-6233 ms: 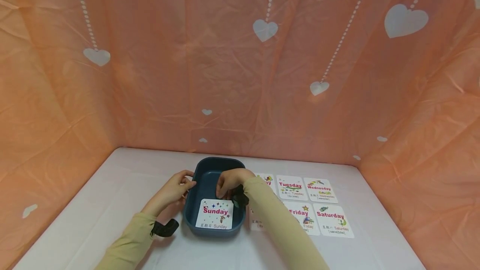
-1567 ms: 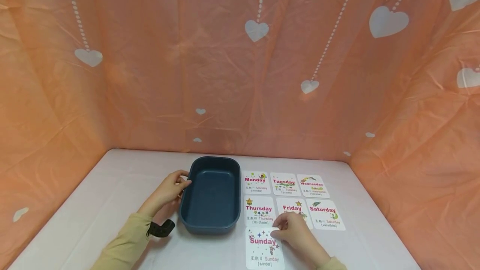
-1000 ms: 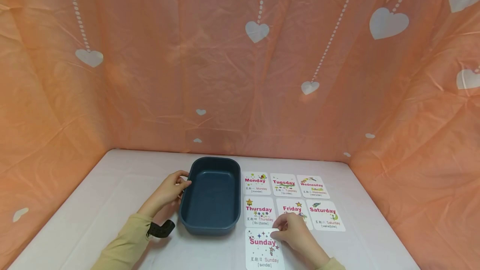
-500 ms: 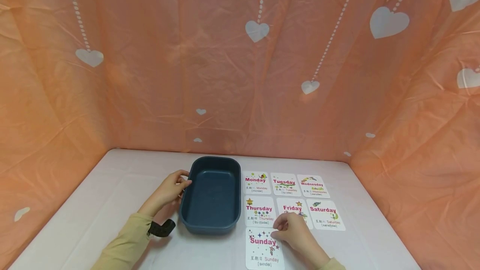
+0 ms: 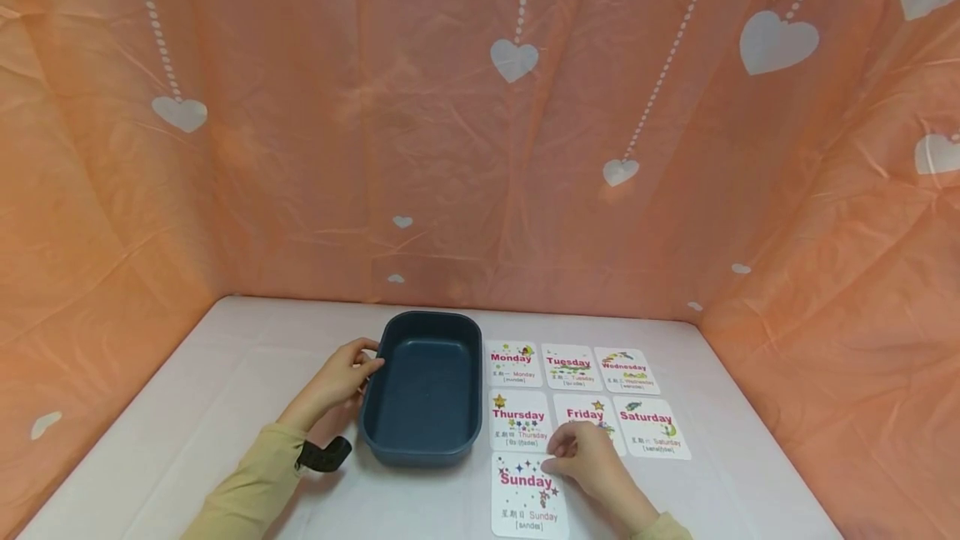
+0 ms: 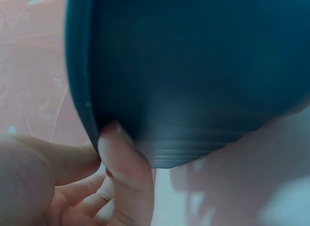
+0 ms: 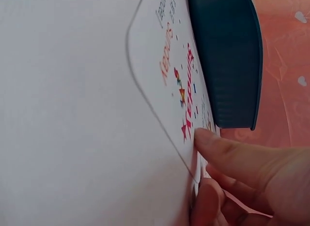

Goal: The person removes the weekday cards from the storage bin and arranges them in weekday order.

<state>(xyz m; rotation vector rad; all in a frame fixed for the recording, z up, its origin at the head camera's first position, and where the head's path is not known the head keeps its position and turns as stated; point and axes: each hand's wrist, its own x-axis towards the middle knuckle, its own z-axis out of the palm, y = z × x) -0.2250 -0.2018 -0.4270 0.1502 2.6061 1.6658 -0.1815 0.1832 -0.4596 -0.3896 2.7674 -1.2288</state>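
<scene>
A dark blue rectangular box stands on the white table, its inside bare. My left hand grips its left side, thumb at the rim; close up in the left wrist view, thumb and forefinger meet the box wall. The Sunday card lies flat on the table to the right of the box. With thumb on the face and fingers at the edge, my right hand pinches its upper right corner. The right wrist view shows the thumb on that card.
Above Sunday lie two rows of cards: Monday, Tuesday and Wednesday behind, Thursday, Friday and Saturday in front. My right hand partly covers Friday. Orange cloth with hearts surrounds the table.
Six seconds ago the Sunday card was in the box with my right hand; now both are at the table's front, below Thursday. Over the last second and a half the hands have stayed put.
</scene>
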